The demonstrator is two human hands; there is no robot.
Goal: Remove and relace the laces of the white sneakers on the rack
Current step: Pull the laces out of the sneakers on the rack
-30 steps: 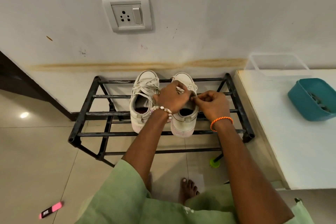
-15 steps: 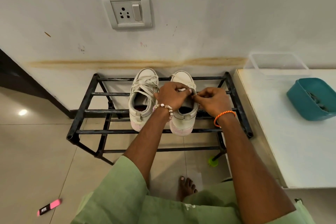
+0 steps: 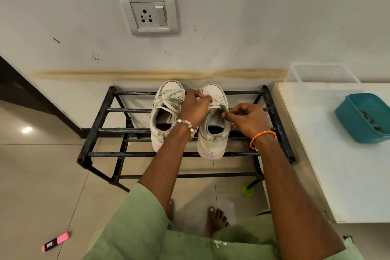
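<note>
Two white sneakers stand side by side, toes to the wall, on a black metal rack (image 3: 99, 129). The left sneaker (image 3: 163, 112) is laced, its laces loosely crossed. Both my hands work over the right sneaker (image 3: 213, 133). My left hand (image 3: 195, 105), with a bead bracelet, is curled over the shoe's tongue area and pinches its lace (image 3: 215, 106). My right hand (image 3: 245, 119), with an orange thread band, pinches the lace at the shoe's right collar edge. Most of the right shoe's lacing is hidden by my left hand.
A white table (image 3: 346, 167) stands right of the rack, carrying a teal tub (image 3: 363, 120) and a clear plastic box (image 3: 322, 76). A wall socket (image 3: 148, 13) sits above. On the tiled floor lie a pink-and-black object (image 3: 55, 241) and a green cap (image 3: 248, 190). My bare feet (image 3: 216, 219) are below the rack.
My left hand has moved up toward the right sneaker's toe, uncovering the shoe's opening. My right hand has shifted slightly to the right along the collar.
</note>
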